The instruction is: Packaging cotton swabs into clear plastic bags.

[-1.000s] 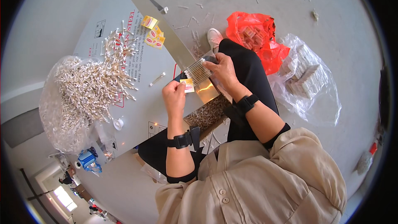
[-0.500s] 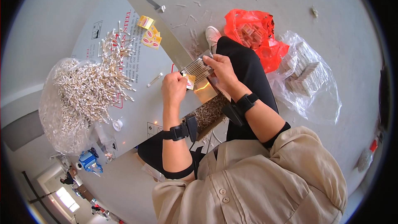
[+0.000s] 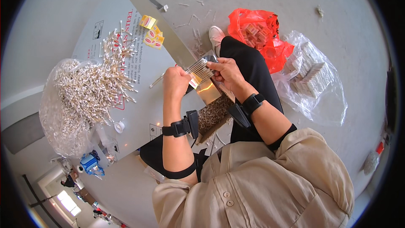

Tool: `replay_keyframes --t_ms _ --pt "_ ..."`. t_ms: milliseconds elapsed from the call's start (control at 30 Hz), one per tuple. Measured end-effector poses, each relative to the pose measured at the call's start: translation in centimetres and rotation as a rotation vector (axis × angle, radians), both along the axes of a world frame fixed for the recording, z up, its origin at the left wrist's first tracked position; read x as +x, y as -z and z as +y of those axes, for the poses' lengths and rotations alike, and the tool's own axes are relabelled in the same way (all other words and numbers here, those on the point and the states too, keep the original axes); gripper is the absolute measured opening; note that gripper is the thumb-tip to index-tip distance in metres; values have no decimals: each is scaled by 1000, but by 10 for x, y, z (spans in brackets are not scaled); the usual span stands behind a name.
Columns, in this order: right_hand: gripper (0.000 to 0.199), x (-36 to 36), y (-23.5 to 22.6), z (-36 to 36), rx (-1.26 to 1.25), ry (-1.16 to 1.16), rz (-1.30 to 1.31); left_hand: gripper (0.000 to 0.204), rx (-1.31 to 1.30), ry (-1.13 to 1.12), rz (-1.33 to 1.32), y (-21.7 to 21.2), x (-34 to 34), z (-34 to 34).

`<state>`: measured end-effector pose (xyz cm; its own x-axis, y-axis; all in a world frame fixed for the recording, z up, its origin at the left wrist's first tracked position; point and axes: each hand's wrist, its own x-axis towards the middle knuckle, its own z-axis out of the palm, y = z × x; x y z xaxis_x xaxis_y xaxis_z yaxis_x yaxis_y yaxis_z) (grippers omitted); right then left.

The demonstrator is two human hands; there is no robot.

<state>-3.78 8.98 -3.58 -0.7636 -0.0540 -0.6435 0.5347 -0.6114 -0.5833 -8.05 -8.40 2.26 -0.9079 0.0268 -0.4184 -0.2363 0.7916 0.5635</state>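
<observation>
Both your hands close on a flat row of thin silver sticks (image 3: 201, 68) just above your lap: your left hand (image 3: 176, 82) pinches its near end with a small yellow piece, your right hand (image 3: 228, 71) grips the far side. Under them a shiny metal tray (image 3: 209, 93) tilts over a box of brown bits (image 3: 214, 113). Left of you, a grey sheet (image 3: 139, 114) carries a big heap of silver sticks (image 3: 86, 90) spilling from clear plastic. Farther off, yellow packets (image 3: 150, 31) lie beside a long metal strip (image 3: 156, 25). On the concrete floor (image 3: 337, 17) at your right sit a red bag (image 3: 257, 33) and a clear bag of white pieces (image 3: 314, 78).
</observation>
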Motion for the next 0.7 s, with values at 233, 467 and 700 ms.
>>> replay_keyframes --t_ms 233,467,700 --pt "14 0 0 3 -35 32 -11 11 250 -247 -62 -7 13 5" --pt "14 0 2 1 -17 23 4 13 193 -38 245 16 11 8" --pt "16 0 5 4 -10 16 -5 19 229 6 391 17 16 7"
